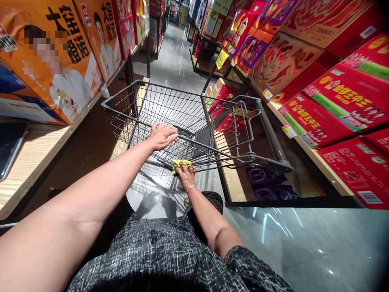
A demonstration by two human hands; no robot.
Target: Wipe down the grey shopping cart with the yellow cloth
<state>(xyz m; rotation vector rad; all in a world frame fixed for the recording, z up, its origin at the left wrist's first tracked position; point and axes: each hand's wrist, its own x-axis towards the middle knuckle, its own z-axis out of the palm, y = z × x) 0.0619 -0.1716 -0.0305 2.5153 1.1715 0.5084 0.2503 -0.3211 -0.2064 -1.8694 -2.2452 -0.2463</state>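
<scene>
A dark wire shopping cart (170, 103) stands sideways in front of me, its basket holding no goods that I can see. My left hand (163, 136) is closed over the near top rim of the cart. Lower down, my right hand (186, 175) presses a yellow cloth (181, 165) against the wire side of the basket, fingers bent over it. A thin bracelet circles my right wrist. The cart's push handle (275, 140) points to the right, apart from both hands. A grey panel (201, 141) sits inside the basket near the handle end.
Shelves with red gift boxes (340, 97) rise on the right, over a low wooden ledge (234, 182). Orange cartons (45, 48) fill the left shelf, and a dark flat object (10, 146) lies on its wood. Shiny grey floor tiles (176, 52) run down the aisle between them.
</scene>
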